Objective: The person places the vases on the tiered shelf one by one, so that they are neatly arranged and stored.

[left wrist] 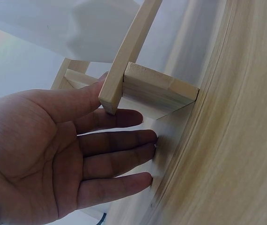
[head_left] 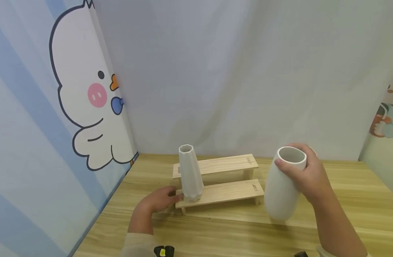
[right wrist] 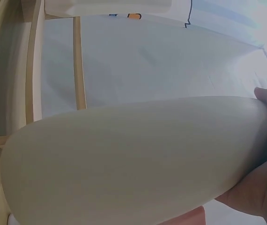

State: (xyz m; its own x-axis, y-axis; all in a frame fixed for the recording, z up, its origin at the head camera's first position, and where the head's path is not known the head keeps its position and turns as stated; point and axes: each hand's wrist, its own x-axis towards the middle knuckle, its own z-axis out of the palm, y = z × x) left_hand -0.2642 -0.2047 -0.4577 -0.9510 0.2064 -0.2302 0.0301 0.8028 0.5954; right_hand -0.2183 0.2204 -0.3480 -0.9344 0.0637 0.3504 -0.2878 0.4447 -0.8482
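Observation:
My right hand point(head_left: 310, 175) grips a large smooth white vase point(head_left: 280, 196) near its rim, thumb on the near side. The vase leans slightly, right of a two-tier wooden shelf point(head_left: 228, 192); whether its base touches the table cannot be told. In the right wrist view the vase point(right wrist: 133, 159) fills the lower half. At the left end of the lower tier, my left hand point(head_left: 159, 200) pinches the board edge with thumb above and index finger below; its other fingers point(left wrist: 119, 164) extend under the board. A slim faceted white vase point(head_left: 191, 175) stands upright on the lower tier's left end.
The shelf's upper tier point(head_left: 225, 165) stands behind the lower one. Below both lies a wood-grain table point(head_left: 222, 235). A pale curtain point(head_left: 231, 78) hangs behind, and a cartoon-bird panel point(head_left: 80, 89) borders the left side.

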